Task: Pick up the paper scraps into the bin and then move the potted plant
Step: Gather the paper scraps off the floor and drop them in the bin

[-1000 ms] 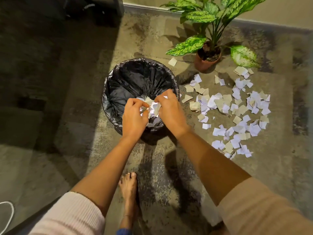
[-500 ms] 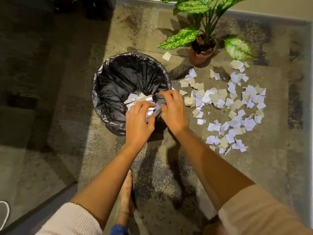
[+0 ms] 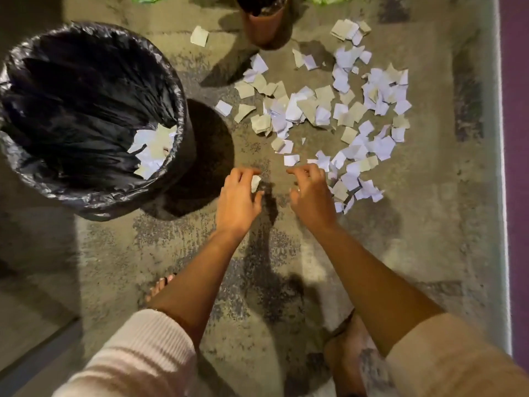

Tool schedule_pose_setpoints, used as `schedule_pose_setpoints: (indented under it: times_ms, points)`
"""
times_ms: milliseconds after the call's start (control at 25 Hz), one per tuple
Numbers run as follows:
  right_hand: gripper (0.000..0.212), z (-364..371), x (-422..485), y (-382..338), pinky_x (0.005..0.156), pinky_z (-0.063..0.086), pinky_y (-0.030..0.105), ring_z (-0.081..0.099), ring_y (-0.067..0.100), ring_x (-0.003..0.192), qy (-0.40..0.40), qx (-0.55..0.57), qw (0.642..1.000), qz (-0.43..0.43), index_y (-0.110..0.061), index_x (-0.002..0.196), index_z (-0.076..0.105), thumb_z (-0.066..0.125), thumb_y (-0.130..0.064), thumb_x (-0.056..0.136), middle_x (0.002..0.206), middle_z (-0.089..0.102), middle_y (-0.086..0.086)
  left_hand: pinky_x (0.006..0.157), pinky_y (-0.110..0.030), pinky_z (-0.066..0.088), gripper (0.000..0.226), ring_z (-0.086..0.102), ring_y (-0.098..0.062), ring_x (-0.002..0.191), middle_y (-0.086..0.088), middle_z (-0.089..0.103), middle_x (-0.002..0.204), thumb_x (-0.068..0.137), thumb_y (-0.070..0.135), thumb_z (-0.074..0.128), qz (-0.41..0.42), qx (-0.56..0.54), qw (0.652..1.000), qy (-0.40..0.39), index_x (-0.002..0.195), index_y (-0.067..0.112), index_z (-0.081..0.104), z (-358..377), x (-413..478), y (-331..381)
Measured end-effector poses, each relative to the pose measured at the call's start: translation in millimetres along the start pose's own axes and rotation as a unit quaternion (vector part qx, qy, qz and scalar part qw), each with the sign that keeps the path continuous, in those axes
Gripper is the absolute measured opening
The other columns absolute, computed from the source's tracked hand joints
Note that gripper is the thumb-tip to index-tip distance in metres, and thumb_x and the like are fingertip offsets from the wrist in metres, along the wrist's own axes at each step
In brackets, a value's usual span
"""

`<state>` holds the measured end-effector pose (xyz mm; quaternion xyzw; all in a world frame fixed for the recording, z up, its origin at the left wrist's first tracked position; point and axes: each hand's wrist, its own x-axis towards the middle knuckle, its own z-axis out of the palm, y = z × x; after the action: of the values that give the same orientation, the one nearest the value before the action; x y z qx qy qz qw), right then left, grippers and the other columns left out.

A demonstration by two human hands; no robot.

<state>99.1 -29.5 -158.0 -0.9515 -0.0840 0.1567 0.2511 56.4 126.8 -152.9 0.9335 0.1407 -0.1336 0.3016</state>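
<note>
Paper scraps lie spread on the floor right of the black-lined bin, reaching the plant pot. Left hand seems to pinch one scrap. Right hand hovers loosely curled, empty, at the pile's edge. A hasty sweep could scatter them.

Bin: round, black-bagged, upright on the floor. Paper scraps: white and tan squares, most strewn to the right of the bin, a small heap inside it, one pinched in the left hand. Potted plant: terracotta pot, upright just beyond the scraps (foliage mostly cropped).
</note>
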Motion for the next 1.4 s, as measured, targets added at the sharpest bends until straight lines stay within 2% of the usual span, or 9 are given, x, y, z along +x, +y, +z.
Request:
schedule_pose_setpoints:
  times_ms: [200,400,480,760,920,1040,1200,1320,1400]
  points:
    - [0.043,35.3,-15.2,86.0,0.077,0.052,0.038,0.045,0.028,0.119,-0.042,-0.055,0.996,0.056,-0.019,0.123,0.055,0.065,-0.007,0.083,0.125,0.049,0.009,0.103,-0.045,0.041,0.055,0.045,-0.032,0.125,-0.012,0.043,0.137,0.085,0.022,0.071,-0.068,0.063,0.994,-0.063,0.134,0.015,0.047,65.5,27.2,-18.7]
    - [0.059,60.8,-11.4,144.1,0.103,0.039,0.047,0.035,0.034,0.129,-0.066,-0.125,0.985,0.101,-0.02,0.131,0.045,0.071,-0.027,0.078,0.139,0.042,0.013,0.109,-0.054,0.033,0.082,0.03,-0.041,0.136,-0.017,0.022,0.155,0.081,0.025,0.076,-0.109,0.128,0.98,-0.107,0.148,0.017,0.03,110.1,54.8,-37.6]
    - [0.071,65.1,-7.4,161.6,0.105,0.035,0.047,0.031,0.034,0.132,-0.071,-0.142,0.981,0.111,-0.023,0.132,0.042,0.076,-0.038,0.072,0.143,0.037,0.014,0.111,-0.053,0.03,0.088,0.027,-0.043,0.138,-0.02,0.017,0.157,0.081,0.023,0.076,-0.129,0.126,0.977,-0.116,0.151,0.021,0.024,120.9,65.8,-45.3]
    - [0.076,69.4,-1.6,194.8,0.098,0.038,0.045,0.033,0.034,0.13,-0.074,-0.141,0.98,0.118,-0.026,0.134,0.041,0.077,-0.037,0.068,0.144,0.035,0.014,0.101,-0.05,0.042,0.064,0.041,-0.042,0.125,-0.023,0.038,0.139,0.082,0.012,0.073,-0.154,0.145,0.976,-0.054,0.137,0.013,0.043,144.4,77.2,-53.4]
    - [0.073,69.8,-0.5,203.6,0.096,0.041,0.046,0.033,0.034,0.129,-0.075,-0.128,0.982,0.114,-0.022,0.131,0.04,0.078,-0.036,0.07,0.143,0.035,0.014,0.093,-0.048,0.046,0.051,0.054,-0.039,0.114,-0.021,0.056,0.124,0.084,0.006,0.066,-0.206,0.085,0.975,-0.014,0.129,0.011,0.044,147.7,82.0,-50.9]
    - [0.072,68.0,-0.6,206.4,0.097,0.041,0.046,0.032,0.035,0.13,-0.058,-0.115,0.985,0.114,-0.02,0.132,0.04,0.077,-0.033,0.072,0.144,0.035,0.015,0.094,-0.045,0.051,0.039,0.06,-0.031,0.109,-0.014,0.062,0.117,0.086,0.003,0.06,-0.176,0.016,0.984,-0.004,0.123,0.015,0.05,154.0,78.0,-38.1]
    - [0.076,62.3,-0.6,212.4,0.101,0.037,0.047,0.029,0.037,0.133,-0.048,-0.113,0.984,0.131,-0.021,0.137,0.038,0.076,-0.035,0.072,0.145,0.033,0.019,0.087,-0.042,0.055,0.035,0.057,-0.026,0.108,-0.009,0.054,0.122,0.088,0.007,0.062,-0.108,0.027,0.994,0.022,0.119,0.015,0.05,170.5,64.6,-16.7]
    - [0.077,58.2,-0.4,219.6,0.102,0.037,0.048,0.03,0.036,0.133,-0.042,-0.122,0.983,0.132,-0.021,0.137,0.037,0.075,-0.037,0.073,0.145,0.033,0.019,0.089,-0.042,0.047,0.059,0.045,-0.03,0.118,-0.013,0.042,0.135,0.081,0.017,0.074,-0.199,0.103,0.969,0.105,0.13,0.015,0.043,168.0,68.3,-23.9]
    - [0.076,56.0,-1.2,225.0,0.103,0.037,0.049,0.029,0.036,0.134,-0.038,-0.142,0.981,0.124,-0.022,0.137,0.038,0.074,-0.038,0.072,0.147,0.031,0.018,0.096,-0.047,0.042,0.067,0.037,-0.036,0.125,-0.016,0.034,0.143,0.081,0.024,0.074,-0.258,0.126,0.954,0.089,0.138,0.017,0.039,158.9,74.6,-38.5]
